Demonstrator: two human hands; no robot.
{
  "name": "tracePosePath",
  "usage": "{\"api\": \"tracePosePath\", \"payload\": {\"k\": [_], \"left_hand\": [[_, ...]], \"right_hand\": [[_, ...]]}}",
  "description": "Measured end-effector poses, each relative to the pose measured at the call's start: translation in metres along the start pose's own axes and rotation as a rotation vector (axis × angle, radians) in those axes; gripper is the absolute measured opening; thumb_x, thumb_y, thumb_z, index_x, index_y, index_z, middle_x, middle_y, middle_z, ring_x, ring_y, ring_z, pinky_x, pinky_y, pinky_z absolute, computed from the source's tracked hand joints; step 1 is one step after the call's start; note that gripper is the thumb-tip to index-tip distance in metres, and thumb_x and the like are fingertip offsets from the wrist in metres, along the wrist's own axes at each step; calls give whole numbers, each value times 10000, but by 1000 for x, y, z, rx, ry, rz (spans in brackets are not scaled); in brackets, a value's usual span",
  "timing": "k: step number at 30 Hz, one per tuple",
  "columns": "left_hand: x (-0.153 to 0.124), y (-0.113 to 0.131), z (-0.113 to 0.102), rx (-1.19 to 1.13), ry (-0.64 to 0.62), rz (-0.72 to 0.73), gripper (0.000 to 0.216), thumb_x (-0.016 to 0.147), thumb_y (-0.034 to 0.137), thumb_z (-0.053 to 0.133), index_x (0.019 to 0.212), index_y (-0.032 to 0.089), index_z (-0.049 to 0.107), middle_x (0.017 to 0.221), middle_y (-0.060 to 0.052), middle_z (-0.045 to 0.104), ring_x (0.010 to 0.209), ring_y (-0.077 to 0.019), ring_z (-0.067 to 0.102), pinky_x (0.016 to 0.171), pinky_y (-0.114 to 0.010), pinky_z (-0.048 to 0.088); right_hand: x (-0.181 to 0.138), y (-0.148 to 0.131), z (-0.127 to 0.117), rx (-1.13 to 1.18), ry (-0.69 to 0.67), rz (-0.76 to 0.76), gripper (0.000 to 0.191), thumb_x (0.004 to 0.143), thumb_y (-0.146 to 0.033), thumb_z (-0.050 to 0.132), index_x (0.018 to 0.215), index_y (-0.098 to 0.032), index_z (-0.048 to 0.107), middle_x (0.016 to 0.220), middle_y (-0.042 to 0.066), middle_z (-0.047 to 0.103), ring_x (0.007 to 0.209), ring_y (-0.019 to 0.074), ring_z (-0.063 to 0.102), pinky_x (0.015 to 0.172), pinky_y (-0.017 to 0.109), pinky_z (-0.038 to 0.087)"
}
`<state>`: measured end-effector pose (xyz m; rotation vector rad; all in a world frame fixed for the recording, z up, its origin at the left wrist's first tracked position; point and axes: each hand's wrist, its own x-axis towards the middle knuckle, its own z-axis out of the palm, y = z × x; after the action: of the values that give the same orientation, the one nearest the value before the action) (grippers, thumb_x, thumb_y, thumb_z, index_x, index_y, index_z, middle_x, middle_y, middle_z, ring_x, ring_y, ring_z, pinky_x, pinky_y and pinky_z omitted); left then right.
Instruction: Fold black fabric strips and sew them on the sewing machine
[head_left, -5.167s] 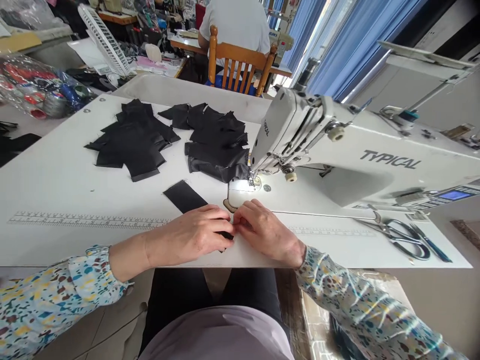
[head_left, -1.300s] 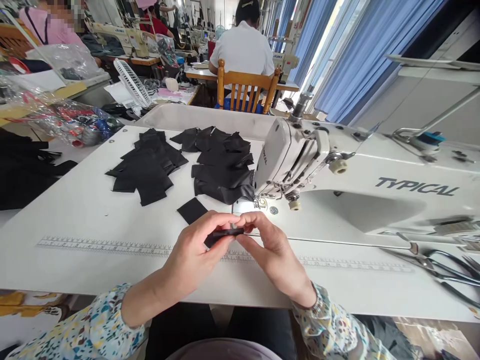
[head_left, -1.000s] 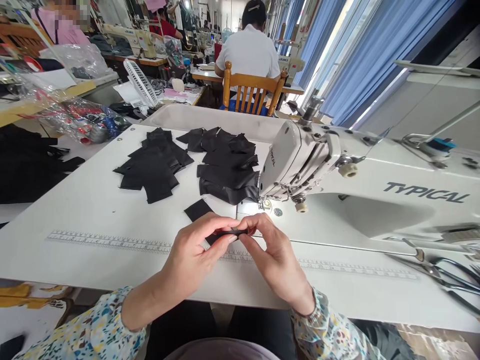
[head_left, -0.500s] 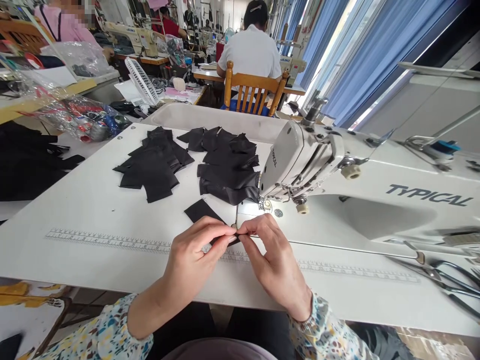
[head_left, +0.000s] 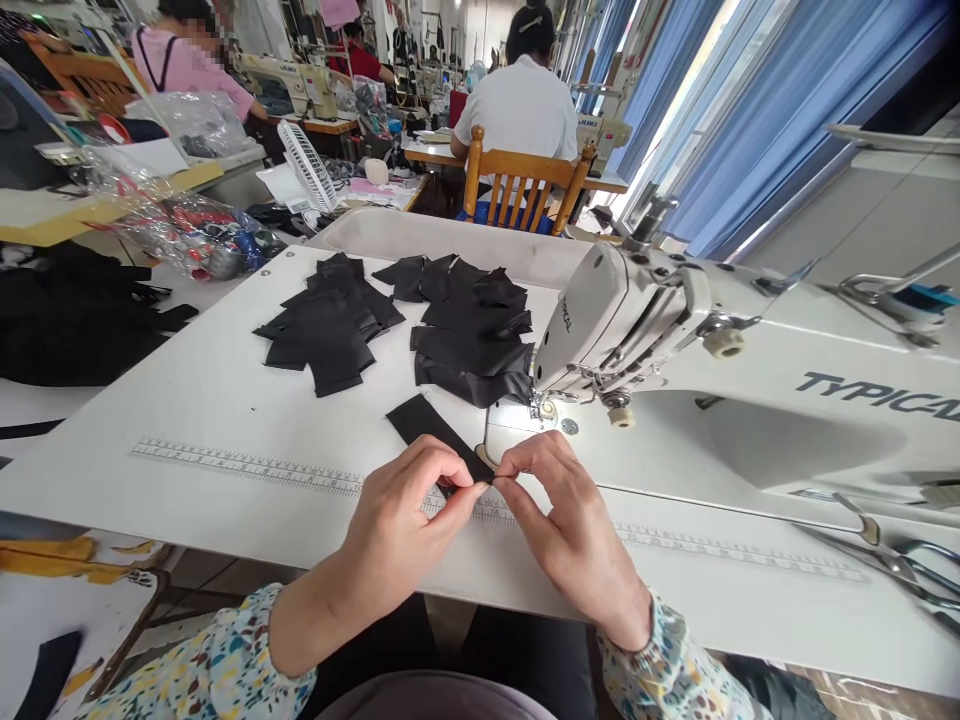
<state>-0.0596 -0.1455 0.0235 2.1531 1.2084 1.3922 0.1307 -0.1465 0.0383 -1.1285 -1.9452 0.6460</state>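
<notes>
A narrow black fabric strip lies slantwise on the white sewing table, its near end drawn up to my fingertips. My left hand pinches that end between thumb and forefinger. Right beside it my right hand pinches the same end at its corner, the fingertips of both hands almost meeting. Just beyond the hands are the needle and presser foot of the white sewing machine. Two piles of black fabric pieces, a left pile and a right pile, rest behind the strip.
A printed ruler scale runs along the table front, partly under my hands. Scissors lie at the right edge. Black cloth and a plastic bag of thread spools are at left. A person in white sits ahead.
The camera view has shifted, moving the scene slightly rightward. My fingers have lowered a little at the strip's end, and more of the strip now shows. Both hands keep their pinch.
</notes>
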Motion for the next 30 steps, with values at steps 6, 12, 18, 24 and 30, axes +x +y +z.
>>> {"api": "tracePosePath", "payload": {"k": [6,12,18,24,30], "left_hand": [[-4,0,-5,30,-29,-11,240,907,103,704,794,193,513,788,22,578,700,-101,580,629,-221,454],[-18,-2,-8,-18,-112,-63,198,914,106,711,826,191,555,800,24,595,700,-98,581,650,-220,462],[-29,5,-8,-113,-173,-166,166,917,81,660,825,193,580,893,-1,631,791,-114,616,720,-223,497],[-23,7,-7,-221,-196,-277,186,915,77,586,783,199,541,847,12,672,774,-113,654,696,-211,514],[-20,2,-6,-186,-282,-230,178,975,123,547,1036,212,689,892,-17,674,748,-119,647,658,-211,529]], "right_hand": [[-3,-2,-1,5,-28,16,124,999,-129,545,953,-237,586,948,34,602,947,211,543,823,372,466],[-12,1,-2,19,-70,46,138,978,-109,567,951,-238,610,946,29,609,963,214,536,852,380,462],[-24,4,-1,54,-108,93,161,960,-91,567,938,-242,620,965,33,610,981,220,535,881,395,459],[-26,1,2,80,-89,102,158,957,-96,569,941,-247,613,955,37,605,972,226,532,868,403,463],[-24,4,3,76,-96,127,145,978,-124,553,941,-248,617,964,40,612,975,230,526,878,411,458]]}}
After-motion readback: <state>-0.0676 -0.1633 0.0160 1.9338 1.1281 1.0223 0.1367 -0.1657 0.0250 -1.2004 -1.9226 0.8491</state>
